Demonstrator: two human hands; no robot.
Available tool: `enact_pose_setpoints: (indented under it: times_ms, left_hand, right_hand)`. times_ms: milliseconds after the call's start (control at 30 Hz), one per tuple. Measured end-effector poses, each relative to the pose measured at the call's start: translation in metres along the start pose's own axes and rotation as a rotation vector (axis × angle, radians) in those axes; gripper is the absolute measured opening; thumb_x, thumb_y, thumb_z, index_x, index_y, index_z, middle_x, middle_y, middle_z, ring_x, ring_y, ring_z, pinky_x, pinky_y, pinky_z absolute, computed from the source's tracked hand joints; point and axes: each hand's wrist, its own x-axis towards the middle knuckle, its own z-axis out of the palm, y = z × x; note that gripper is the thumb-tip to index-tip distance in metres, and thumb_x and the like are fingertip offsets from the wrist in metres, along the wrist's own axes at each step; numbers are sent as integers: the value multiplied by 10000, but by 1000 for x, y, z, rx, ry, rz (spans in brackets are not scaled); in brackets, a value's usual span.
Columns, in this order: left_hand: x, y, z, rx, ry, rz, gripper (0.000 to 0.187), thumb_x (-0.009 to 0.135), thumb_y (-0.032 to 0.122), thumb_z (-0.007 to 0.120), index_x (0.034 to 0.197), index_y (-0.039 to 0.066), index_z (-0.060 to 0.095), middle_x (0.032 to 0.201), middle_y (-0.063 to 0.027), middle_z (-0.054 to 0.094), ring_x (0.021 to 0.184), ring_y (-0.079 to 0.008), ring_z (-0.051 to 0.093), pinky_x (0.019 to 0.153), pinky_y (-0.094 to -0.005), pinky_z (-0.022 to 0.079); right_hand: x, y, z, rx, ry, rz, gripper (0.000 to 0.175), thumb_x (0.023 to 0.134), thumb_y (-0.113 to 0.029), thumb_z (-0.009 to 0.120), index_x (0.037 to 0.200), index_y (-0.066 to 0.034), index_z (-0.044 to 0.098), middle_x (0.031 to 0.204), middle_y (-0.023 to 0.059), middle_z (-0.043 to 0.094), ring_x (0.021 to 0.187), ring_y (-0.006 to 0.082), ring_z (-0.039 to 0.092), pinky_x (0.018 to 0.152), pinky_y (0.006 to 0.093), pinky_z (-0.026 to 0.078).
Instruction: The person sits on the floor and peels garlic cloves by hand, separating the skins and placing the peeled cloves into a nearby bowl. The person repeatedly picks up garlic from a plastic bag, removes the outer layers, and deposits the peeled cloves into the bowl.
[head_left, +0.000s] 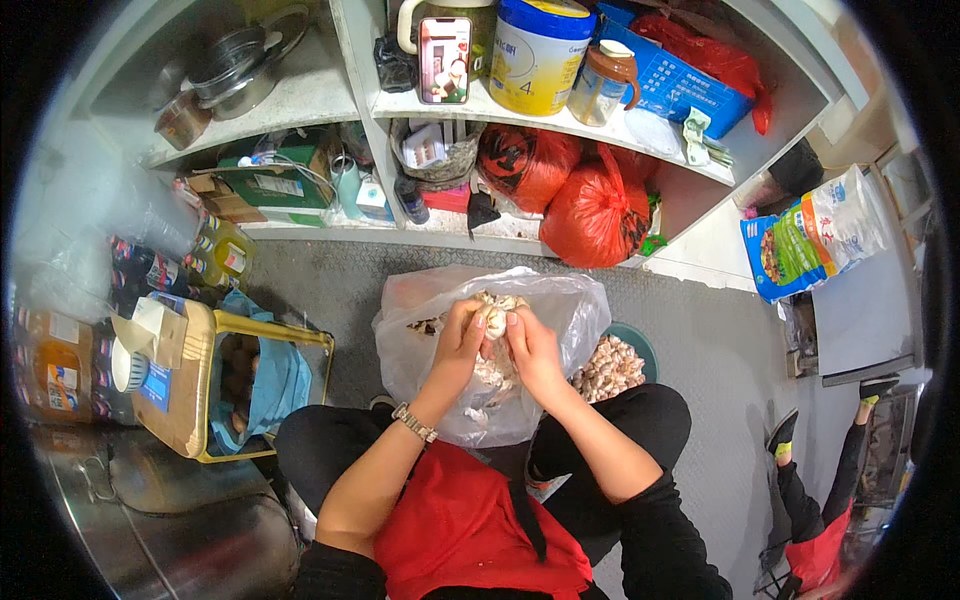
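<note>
Between my two hands is a garlic bulb (493, 321), pale and partly split, held with thumbs and fingers on both sides. My left hand (463, 337) grips its left side; a metal-band watch is on that wrist. My right hand (531, 346) has its fingers on the right side. Under the hands lies a large clear plastic bag (577, 304), spread wide, with more garlic bulbs and loose papery skins (491, 382) in it. Just right of the bag, a green basin (643, 346) holds many separated garlic cloves (611, 367), partly hidden by my right knee.
A wooden-topped stool (196, 375) with a yellow frame stands left, beside a blue bag (281, 382). Ahead are shelves (300, 112) with red plastic bags (596, 214), a propped phone (445, 60) and a large can (536, 60). Drink bottles line the far left. Another person sits at lower right.
</note>
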Motion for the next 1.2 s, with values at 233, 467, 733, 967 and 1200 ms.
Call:
enact_pose_setpoints:
  times_ms: [233, 467, 733, 967, 1200]
  left_hand:
    - [1, 6, -1, -29, 36, -20, 260, 966, 260, 464, 1091, 32, 461, 804, -50, 523, 650, -98, 485, 607, -244, 434]
    - [0, 8, -3, 529, 132, 194, 275, 932, 238, 499, 1092, 17, 472, 901, -150, 577, 779, -235, 579, 694, -340, 464]
    - [-4, 12, -2, 23, 4, -79, 274, 982, 269, 420, 1106, 31, 477, 873, -67, 551, 696, -123, 541, 675, -275, 467]
    - [-2, 23, -2, 145, -8, 81, 265, 985, 230, 404, 1147, 28, 455, 949, -72, 551, 718, -120, 575, 700, -266, 477]
    - [-2, 10, -7, 565, -40, 241, 269, 968, 204, 420, 1159, 20, 464, 990, -119, 559, 759, -151, 606, 726, -285, 480]
  right_hand:
    - [4, -18, -8, -59, 14, -76, 209, 949, -252, 447, 913, -50, 485, 736, 159, 577, 700, 360, 583, 611, 423, 445]
    - [3, -24, -13, -311, -29, -94, 172, 907, -233, 506, 923, -64, 481, 774, 172, 602, 740, 378, 595, 618, 450, 458]
    - [11, 3, -10, -53, 14, 57, 144, 871, -191, 551, 906, -65, 493, 742, 166, 598, 703, 359, 604, 591, 415, 450]
    - [15, 13, -14, -183, -100, 30, 200, 914, -230, 523, 977, -41, 506, 768, 124, 584, 689, 238, 584, 637, 333, 462]
    - [15, -11, -25, -180, -80, -179, 180, 925, -224, 509, 937, -45, 489, 758, 121, 554, 654, 258, 551, 609, 347, 440]
